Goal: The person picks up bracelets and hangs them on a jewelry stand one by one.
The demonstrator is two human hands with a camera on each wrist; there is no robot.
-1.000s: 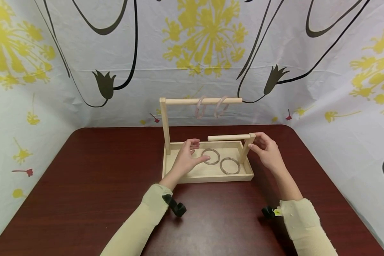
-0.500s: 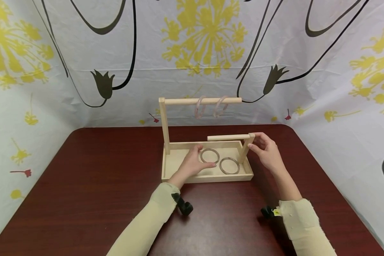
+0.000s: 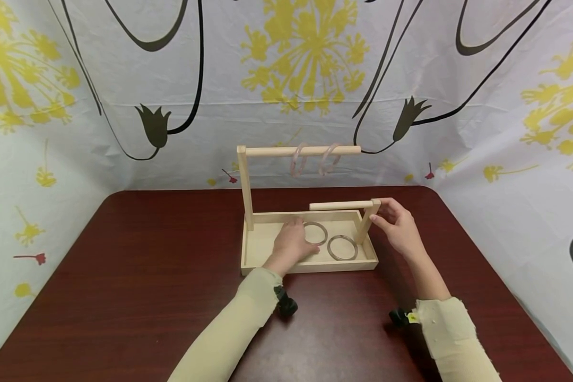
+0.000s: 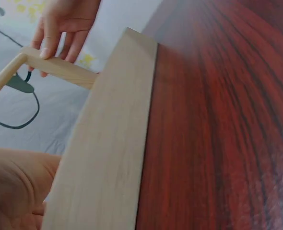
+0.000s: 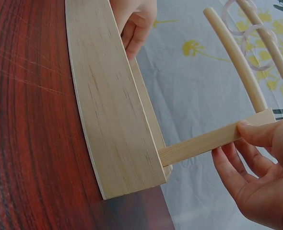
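Observation:
A pale wooden tray (image 3: 267, 268) carries two posts with rods, like a bangle stand. Inside it lie two grey-brown bangles, one at the left (image 3: 326, 234) and one at the right (image 3: 342, 258). My left hand (image 3: 290, 245) reaches down into the tray over the left bangle's near-left edge. Its fingertips are hidden, so a grip on the bangle cannot be confirmed. At the tray's right end, my right hand (image 3: 400, 227) holds the short post (image 3: 366, 225) near its top. The right wrist view shows the thumb (image 5: 256, 134) on one side and fingers on the other.
Two pale pink bangles, left (image 3: 294, 168) and right (image 3: 323, 167), hang on the tall rear rod (image 3: 267, 152). The lower rod (image 3: 339, 205) juts left over the tray. Beneath is a dark red table (image 3: 124, 276); a patterned cloth (image 3: 210, 69) stands behind.
My left hand has moved right and lowered toward the left bangle, its thumb and fingers coming closer together. My right hand keeps its hold on the short post.

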